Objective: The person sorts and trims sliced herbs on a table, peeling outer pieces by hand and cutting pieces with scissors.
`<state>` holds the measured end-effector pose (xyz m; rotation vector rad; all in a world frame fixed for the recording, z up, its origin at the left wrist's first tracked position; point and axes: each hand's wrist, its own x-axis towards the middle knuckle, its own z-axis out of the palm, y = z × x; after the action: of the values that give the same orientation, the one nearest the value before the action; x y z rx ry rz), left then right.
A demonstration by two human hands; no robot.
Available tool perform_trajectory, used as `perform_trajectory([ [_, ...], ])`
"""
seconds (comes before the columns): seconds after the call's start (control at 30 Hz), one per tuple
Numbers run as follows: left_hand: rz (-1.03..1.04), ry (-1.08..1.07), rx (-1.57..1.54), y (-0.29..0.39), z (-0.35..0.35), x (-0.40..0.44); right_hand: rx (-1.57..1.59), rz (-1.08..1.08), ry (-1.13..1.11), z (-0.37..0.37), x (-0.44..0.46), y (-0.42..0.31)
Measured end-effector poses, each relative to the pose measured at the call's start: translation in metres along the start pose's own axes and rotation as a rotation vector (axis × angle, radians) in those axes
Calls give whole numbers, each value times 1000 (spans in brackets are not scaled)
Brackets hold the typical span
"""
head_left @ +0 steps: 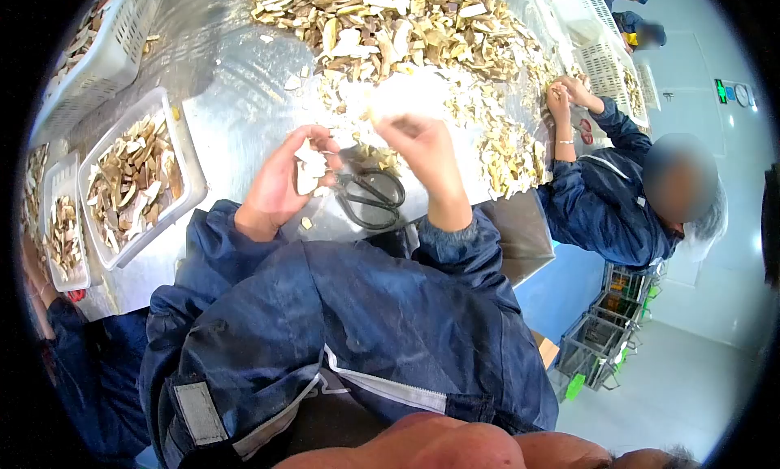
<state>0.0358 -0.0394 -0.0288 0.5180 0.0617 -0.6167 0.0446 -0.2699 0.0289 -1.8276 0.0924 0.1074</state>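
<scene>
Gleaming around heaped slices (390,42), the metal table (236,111) stands near pale walls (691,75).

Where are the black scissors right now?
In the head view, the black scissors are just left of centre, between the left hand and right hand, by the metal table's near edge.

You're in what looks like a food-processing workshop: metal table (231,115) heaped with slices (390,42), slotted crates (124,58), a co-worker (562,107) in blue jacket (597,201) and white cap (709,227).
</scene>
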Motion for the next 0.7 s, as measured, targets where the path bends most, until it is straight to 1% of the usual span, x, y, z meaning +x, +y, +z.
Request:
perform_trajectory([
  [0.03, -9, 14, -13, -1, 7, -2, 61, 14, -138, 7, -5, -13],
  [0.1, -16, 46, -49, 2, 18, -3, -73, -12, -175, 13, -3, -28],
  [0.17, -17, 78, -93, 7, 26, -4, -418, -236, 154, 5, 30, -9],
  [0.2, -17, 17, -104, 5, 15, -2, -615, -258, 259, -3, 47, -9],
  [0.23, -20, 1, -107, 3, 5, -2, -706, -351, 315, -16, 72, 14],
  [0.3, -18, -31, -108, 2, -6, -1, -923, -421, 390, -29, 96, 38],
  [0.4, 1, -25, -110, 5, -4, -3, -984, -414, 408, -29, 106, 47],
  [0.5, 20, 16, -63, 7, -2, -4, -763, -83, 145, -34, 89, 32],
  [0.53, 23, 8, -53, 7, -3, -4, -662, -46, 181, -31, 79, 30],
  [0.6, 27, -11, -32, 5, -3, -2, -318, 53, 80, -32, 66, 29],
  [0.63, 17, -11, -26, 4, -2, -2, -145, 99, 33, -28, 57, 18],
  [0.7, 8, -13, -9, 4, -1, -2, 11, 129, -56, -19, 36, -4],
])
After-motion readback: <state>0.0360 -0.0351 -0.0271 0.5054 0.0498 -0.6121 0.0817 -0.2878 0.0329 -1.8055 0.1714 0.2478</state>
